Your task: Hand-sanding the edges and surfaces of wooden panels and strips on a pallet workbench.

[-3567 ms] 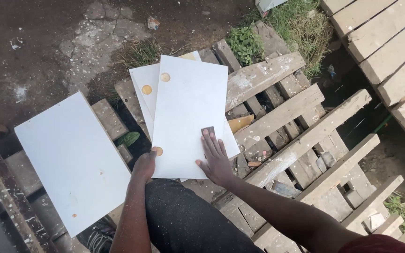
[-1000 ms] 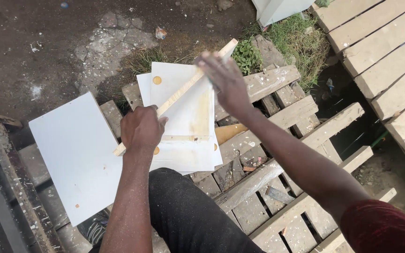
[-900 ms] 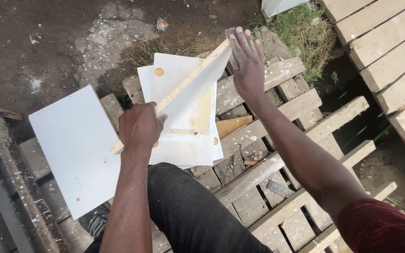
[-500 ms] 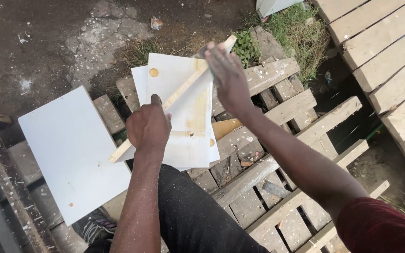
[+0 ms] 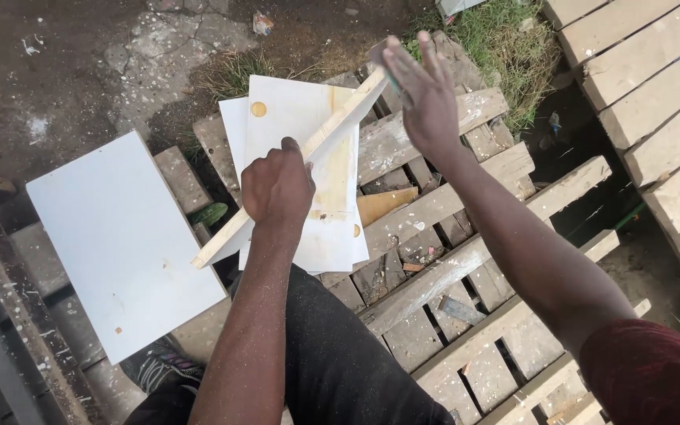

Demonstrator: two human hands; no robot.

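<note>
My left hand (image 5: 279, 185) grips a long pale wooden strip (image 5: 332, 134) that slants from lower left to upper right above stacked white boards (image 5: 293, 118). The boards lie on a weathered wooden pallet (image 5: 426, 212) and show yellowish glue streaks under the strip. My right hand (image 5: 423, 90) is raised at the strip's far end, fingers spread flat. A small grey thing shows behind its fingers, too hidden to identify. Whether the palm touches the strip end I cannot tell.
A separate large white board (image 5: 123, 240) lies at the left over bricks. Another pallet (image 5: 655, 86) fills the upper right. Grass (image 5: 497, 39) grows beyond the boards. My dark-trousered leg (image 5: 340, 354) and shoe (image 5: 159, 366) are at the bottom. Bare dirt lies at the upper left.
The strip was picked up since the earliest frame, where both hands lay by the boards. In the last second my right hand has swung back and forth at the strip's far end.
</note>
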